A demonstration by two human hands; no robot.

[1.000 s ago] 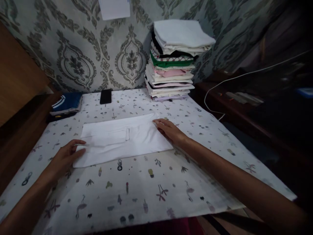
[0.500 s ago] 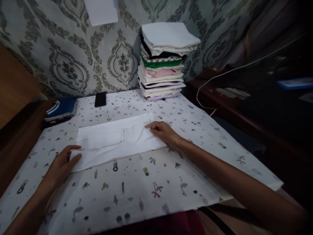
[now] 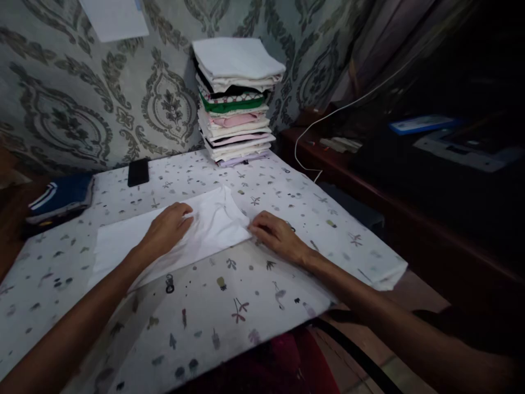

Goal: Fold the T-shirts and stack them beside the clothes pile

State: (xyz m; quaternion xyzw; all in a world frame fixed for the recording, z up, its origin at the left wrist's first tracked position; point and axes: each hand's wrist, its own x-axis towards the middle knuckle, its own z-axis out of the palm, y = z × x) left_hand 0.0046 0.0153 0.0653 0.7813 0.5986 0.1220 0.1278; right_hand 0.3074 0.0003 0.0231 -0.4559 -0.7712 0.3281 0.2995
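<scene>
A folded white garment (image 3: 217, 219) lies as a long strip on the patterned tablecloth, with wrinkles toward its right end. My left hand (image 3: 168, 227) rests over its middle, thumb and fingers apart, hiding part of the cloth. At the right end, my right hand (image 3: 273, 232) pinches the garment's near corner between thumb and fingers.
A tall stack of folded clothes (image 3: 235, 104) stands at the back by the wall. A black phone (image 3: 138, 172) and a smaller pile of dark folded clothes (image 3: 61, 197) lie at the left. Beyond the table's right edge runs a white cable (image 3: 297, 148).
My left hand has moved from the garment's left end to its middle. My right hand has shifted to the near right corner. The view has turned to the right.
</scene>
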